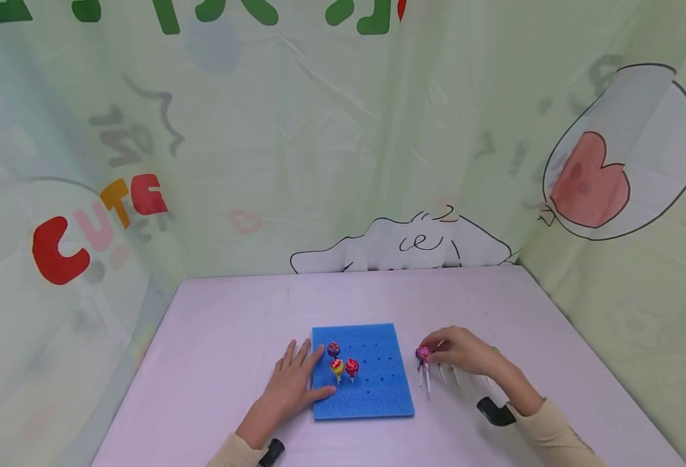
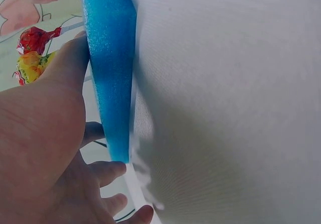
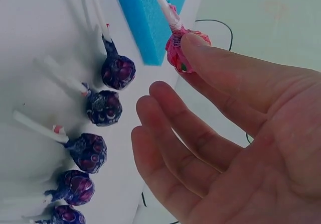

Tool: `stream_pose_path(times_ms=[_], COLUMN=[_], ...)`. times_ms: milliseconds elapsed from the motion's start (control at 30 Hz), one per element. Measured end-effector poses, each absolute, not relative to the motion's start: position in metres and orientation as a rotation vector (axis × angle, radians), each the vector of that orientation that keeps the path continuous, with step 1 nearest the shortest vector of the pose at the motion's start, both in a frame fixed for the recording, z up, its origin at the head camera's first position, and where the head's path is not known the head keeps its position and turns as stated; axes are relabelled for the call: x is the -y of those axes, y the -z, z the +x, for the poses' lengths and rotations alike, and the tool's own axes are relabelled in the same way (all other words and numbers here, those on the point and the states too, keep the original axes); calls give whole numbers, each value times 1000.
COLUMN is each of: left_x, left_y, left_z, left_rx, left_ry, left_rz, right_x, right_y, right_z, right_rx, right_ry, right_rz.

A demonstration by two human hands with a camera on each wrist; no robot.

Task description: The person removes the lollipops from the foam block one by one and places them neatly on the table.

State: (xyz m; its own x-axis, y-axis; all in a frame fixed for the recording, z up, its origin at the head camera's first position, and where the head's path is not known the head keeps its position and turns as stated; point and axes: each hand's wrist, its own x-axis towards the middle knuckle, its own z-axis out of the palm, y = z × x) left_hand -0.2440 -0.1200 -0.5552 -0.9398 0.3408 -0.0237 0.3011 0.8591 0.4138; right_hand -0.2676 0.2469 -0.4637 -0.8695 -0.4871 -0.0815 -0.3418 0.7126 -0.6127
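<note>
My left hand (image 1: 287, 386) rests with spread, straight fingers on the left edge of a blue foam board (image 1: 383, 402) with small holes. Three wrapped lollipops stand stick-down in it: a dark one (image 1: 333, 349), a yellow one (image 1: 337, 368) and a red one (image 1: 352, 368). To the right of the board, my right hand (image 1: 465, 350) pinches a pink lollipop (image 3: 174, 53) by its wrapped head between thumb and index finger. Its stick points down in the head view. The other fingers of that hand are loosely bent, holding nothing.
Several lollipops in dark purple wrappers, such as this purple lollipop (image 3: 118, 72), lie in a row on the table (image 1: 232, 324) under my right hand. Behind the table hangs a printed curtain (image 1: 319, 162), which also closes both sides.
</note>
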Motion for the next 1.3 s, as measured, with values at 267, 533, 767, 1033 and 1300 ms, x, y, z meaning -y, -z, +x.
stream_pose_path(times_ms=[267,533,767,1033,1300], left_x=[119,120,119,119,119], left_y=[553,555,557,555,553], left_z=[-243,-244,-245,-247,-244], left_rx=[-2931,-2933,-2935,-2929,-2917], left_ry=[-638,-636,-625,-628,-657], left_rz=[509,508,492,491,498], right_x=[-255,-267,-280,-294,-306], right_y=[459,455,453,451,455], right_z=[-267,-270,-270,-270,-270], right_rx=[-2672,-2686,-2683,-2688,-2678], right_ry=[886,862,845,850,875], right_rz=[-655,-680,-665,-641,-556])
